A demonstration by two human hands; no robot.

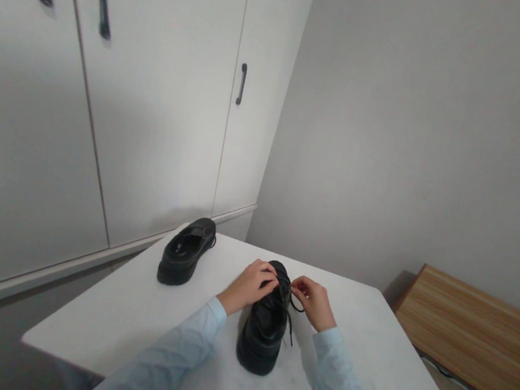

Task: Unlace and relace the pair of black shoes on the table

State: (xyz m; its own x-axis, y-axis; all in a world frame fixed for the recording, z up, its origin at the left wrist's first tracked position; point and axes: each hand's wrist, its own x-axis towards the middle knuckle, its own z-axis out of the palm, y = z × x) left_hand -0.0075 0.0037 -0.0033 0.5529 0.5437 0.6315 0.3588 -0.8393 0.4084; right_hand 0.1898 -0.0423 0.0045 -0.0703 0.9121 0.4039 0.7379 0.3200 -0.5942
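A black lace-up shoe (pixel 259 345) stands upright on the white table (pixel 210 378), its heel toward me and its toe pointing away. From the left, my left hand (pixel 251 286) reaches over the shoe's upper, fingers bent and pinched at the lacing; what lies between the fingertips is hard to see. My right hand (pixel 314 301) is closed at the shoe's right side, thumb and finger pinching a black shoelace (pixel 291 324). Loose lace hangs down along that side. The matching black shoe (pixel 187 251) sits apart at the table's far left, untouched.
White cabinet doors (pixel 165 111) with dark handles rise behind the table's left side. A grey wall (pixel 396 124) stands beyond the far edge. At the right is a low wood-grain piece of furniture (pixel 477 335), with a dark cable (pixel 457 378) along its lower edge.
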